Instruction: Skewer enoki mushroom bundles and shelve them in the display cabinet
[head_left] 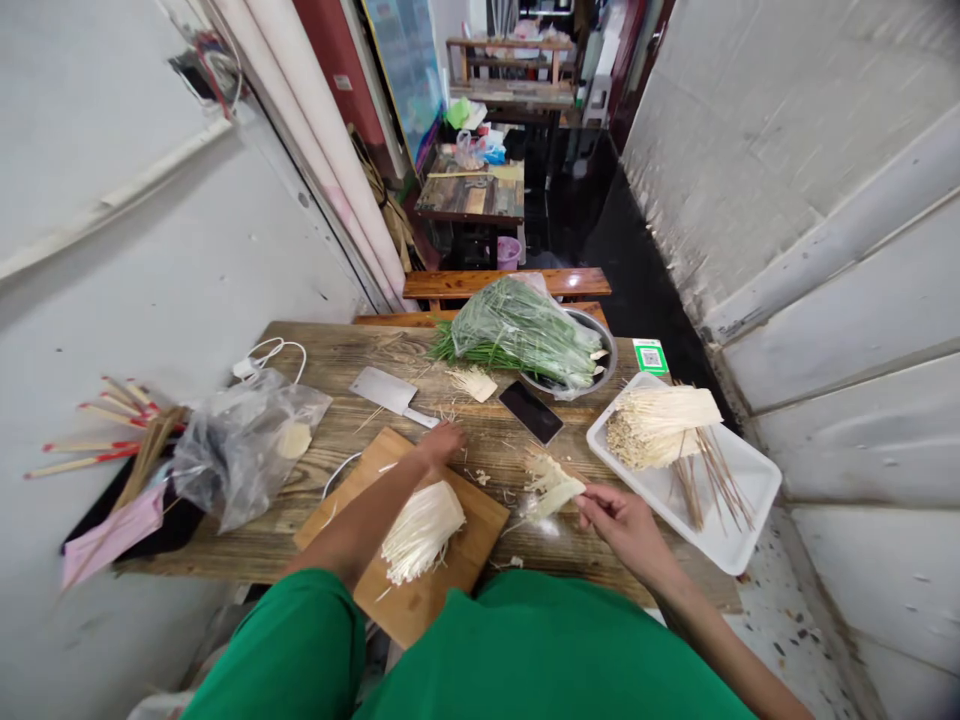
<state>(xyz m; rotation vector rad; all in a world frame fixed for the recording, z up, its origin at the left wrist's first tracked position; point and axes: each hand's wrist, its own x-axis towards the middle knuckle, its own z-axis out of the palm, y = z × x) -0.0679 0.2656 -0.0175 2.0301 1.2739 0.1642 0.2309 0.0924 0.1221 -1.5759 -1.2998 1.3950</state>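
The cutting board (486, 518) lies aslant on the tabletop (330, 350), one corner towards the person. To the right of the board, the right hand (616, 515) holds a small mushroom bunch (552, 490), thumb and fingers closed together on its narrow end. This bunch's long axis runs roughly sideways: the pinched end points right, away from the board, and the loose, fanned ends point left, back towards it. Whether it touches the wood below, I cannot tell.

The left forearm crosses over the board, and the left hand (442, 443) is just past the board's far edge, close to the knife (384, 387) handle. Its fingers are mostly hidden, so I cannot tell whether they grip anything.

On the board lies a thick mushroom clump (424, 530), its strands slanting from far right to near left. Beyond the board is a phone (531, 412), and farther off, bagged greens (525, 330) rest in a metal bowl (609, 352). Well right of the board, a white tray (754, 535) carries a mushroom pile (664, 422) with thin sticks (720, 480) jutting towards the person.
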